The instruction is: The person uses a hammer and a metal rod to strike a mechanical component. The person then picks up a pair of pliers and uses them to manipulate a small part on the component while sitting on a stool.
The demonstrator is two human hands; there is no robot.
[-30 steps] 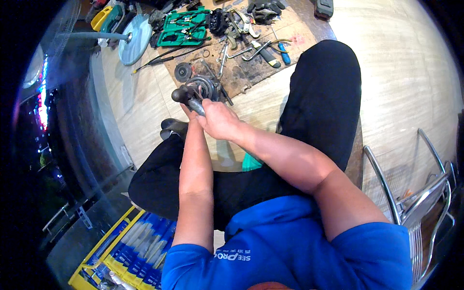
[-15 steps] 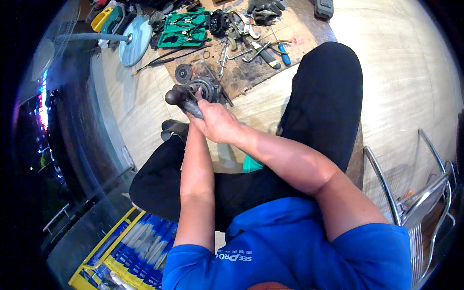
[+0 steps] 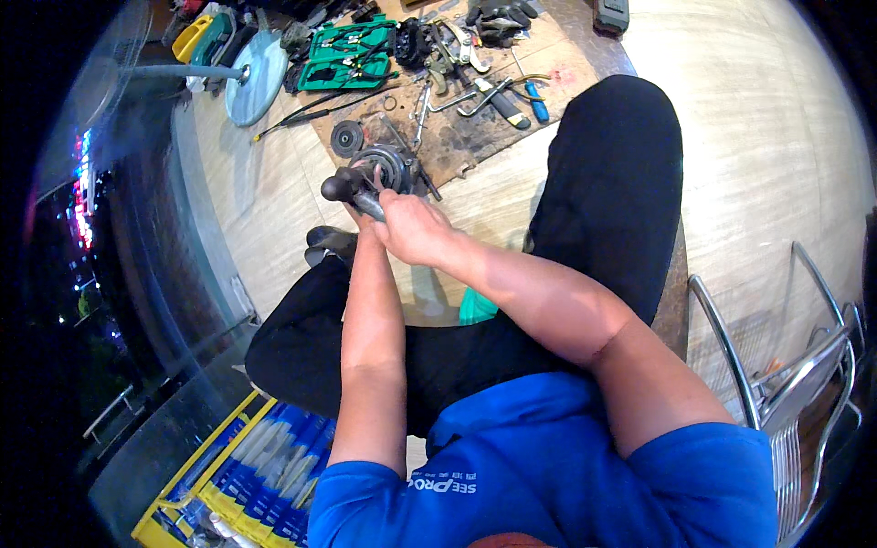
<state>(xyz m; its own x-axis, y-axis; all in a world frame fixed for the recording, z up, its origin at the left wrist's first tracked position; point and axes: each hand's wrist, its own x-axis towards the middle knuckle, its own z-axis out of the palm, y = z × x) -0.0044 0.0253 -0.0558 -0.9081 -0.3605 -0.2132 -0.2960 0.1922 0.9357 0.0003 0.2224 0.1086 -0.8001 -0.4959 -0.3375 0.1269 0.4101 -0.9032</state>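
My right hand point(image 3: 409, 221) is closed round the grey shank of a dark metal tool point(image 3: 342, 186) with a rounded knob at its top. My left hand point(image 3: 364, 212) sits behind it, largely covered by the tool and my right hand; a few curled fingers show beside a round, grey-black ringed metal part point(image 3: 391, 164), and what they grip is unclear. A small dark disc point(image 3: 346, 137) and a dark bar point(image 3: 431, 188) lie near that part on the stained board point(image 3: 466, 151).
Wrenches, pliers, a blue-handled screwdriver point(image 3: 537, 105) and an open green tool case point(image 3: 338, 50) cover the board's back. A round lamp base point(image 3: 252, 100) stands upper left. My bent legs flank the work, a chrome chair point(image 3: 795, 374) is right, a yellow rack point(image 3: 183, 498) lower left.
Both hands and the knobbed tool shifted slightly toward the lower left around half a second ago, then moved back slightly up and right. My grip looks the same.
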